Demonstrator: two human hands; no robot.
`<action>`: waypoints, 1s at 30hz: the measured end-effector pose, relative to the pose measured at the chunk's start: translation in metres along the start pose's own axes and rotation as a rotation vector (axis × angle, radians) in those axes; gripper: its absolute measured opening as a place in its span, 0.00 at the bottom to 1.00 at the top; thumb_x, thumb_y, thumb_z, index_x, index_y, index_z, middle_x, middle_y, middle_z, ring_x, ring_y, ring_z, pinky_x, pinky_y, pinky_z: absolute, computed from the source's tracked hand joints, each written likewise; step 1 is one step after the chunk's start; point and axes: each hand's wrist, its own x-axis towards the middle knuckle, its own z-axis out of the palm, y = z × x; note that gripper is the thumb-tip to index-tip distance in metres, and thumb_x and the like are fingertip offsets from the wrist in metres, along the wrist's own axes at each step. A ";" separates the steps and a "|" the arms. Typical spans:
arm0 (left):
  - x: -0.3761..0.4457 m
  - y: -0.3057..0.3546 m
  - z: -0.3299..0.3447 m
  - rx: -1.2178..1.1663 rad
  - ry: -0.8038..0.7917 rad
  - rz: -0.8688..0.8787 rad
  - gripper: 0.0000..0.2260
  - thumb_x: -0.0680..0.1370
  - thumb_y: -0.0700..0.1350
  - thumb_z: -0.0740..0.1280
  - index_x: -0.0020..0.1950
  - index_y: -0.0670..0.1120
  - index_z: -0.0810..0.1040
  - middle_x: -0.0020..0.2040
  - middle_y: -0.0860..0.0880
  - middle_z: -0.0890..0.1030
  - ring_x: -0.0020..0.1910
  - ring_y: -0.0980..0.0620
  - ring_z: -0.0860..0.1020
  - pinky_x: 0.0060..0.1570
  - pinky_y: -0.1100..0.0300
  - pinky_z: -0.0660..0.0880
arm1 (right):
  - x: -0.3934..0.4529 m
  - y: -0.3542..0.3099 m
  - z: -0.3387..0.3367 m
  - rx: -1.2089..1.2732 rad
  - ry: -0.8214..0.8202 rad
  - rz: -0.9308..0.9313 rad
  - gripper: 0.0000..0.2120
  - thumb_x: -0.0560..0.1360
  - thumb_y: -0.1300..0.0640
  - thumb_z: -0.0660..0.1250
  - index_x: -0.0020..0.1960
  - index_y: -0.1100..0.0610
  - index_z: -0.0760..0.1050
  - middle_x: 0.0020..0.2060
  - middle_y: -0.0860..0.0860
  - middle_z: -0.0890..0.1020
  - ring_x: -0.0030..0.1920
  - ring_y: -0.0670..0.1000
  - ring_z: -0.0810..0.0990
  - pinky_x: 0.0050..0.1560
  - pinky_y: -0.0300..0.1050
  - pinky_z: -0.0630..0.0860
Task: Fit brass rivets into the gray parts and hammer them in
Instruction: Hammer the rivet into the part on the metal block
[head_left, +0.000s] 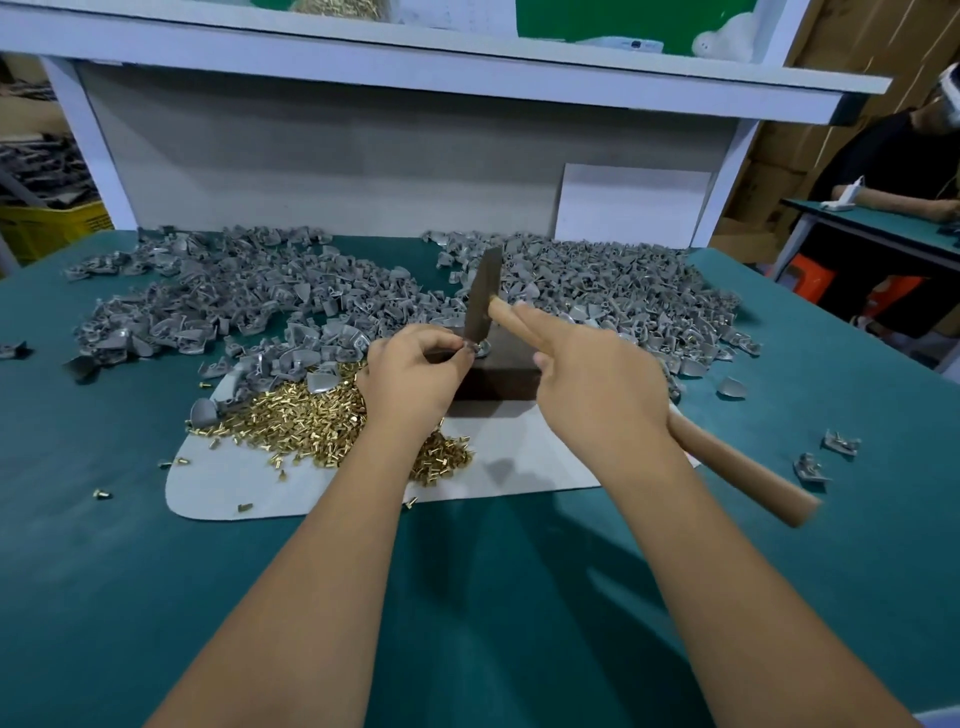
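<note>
Fingertips (457, 349) of left hand (410, 376) pinch one gray part (480, 347) on the near-left corner of dark block (501, 371), steadying it. Right hand (597, 379) wraps hammer (485, 299) handle, index finger laid straight along it, head standing right on the part. Likely the hammering step; rivet itself too small to make out. Next blow needs a square hit clear of the pinching fingers. Brass rivets (322, 410) heaped left of block on white mat (519, 457), gray parts pile (249, 296) behind.

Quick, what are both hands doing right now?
Left hand: pinching a gray part on the dark block.
Right hand: gripping the hammer, index finger straight along the handle.
</note>
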 end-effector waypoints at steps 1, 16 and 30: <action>0.000 0.000 0.000 0.004 0.003 -0.002 0.13 0.73 0.54 0.74 0.32 0.65 0.76 0.44 0.68 0.77 0.62 0.48 0.75 0.65 0.44 0.68 | 0.003 -0.001 -0.002 0.010 0.025 0.017 0.27 0.79 0.54 0.60 0.71 0.32 0.57 0.46 0.48 0.81 0.42 0.55 0.79 0.31 0.44 0.62; 0.004 -0.004 0.001 0.069 -0.012 0.048 0.02 0.75 0.55 0.73 0.44 0.59 0.84 0.54 0.62 0.81 0.63 0.48 0.74 0.64 0.44 0.69 | 0.003 -0.008 -0.011 0.014 0.219 0.061 0.30 0.77 0.57 0.63 0.72 0.34 0.57 0.36 0.47 0.72 0.30 0.51 0.67 0.25 0.38 0.53; 0.002 -0.002 0.001 0.023 -0.007 0.003 0.09 0.74 0.55 0.73 0.34 0.62 0.79 0.47 0.66 0.79 0.63 0.49 0.74 0.65 0.44 0.68 | -0.002 -0.006 -0.010 -0.031 0.109 0.007 0.32 0.77 0.58 0.61 0.71 0.31 0.53 0.41 0.50 0.78 0.35 0.55 0.75 0.29 0.43 0.59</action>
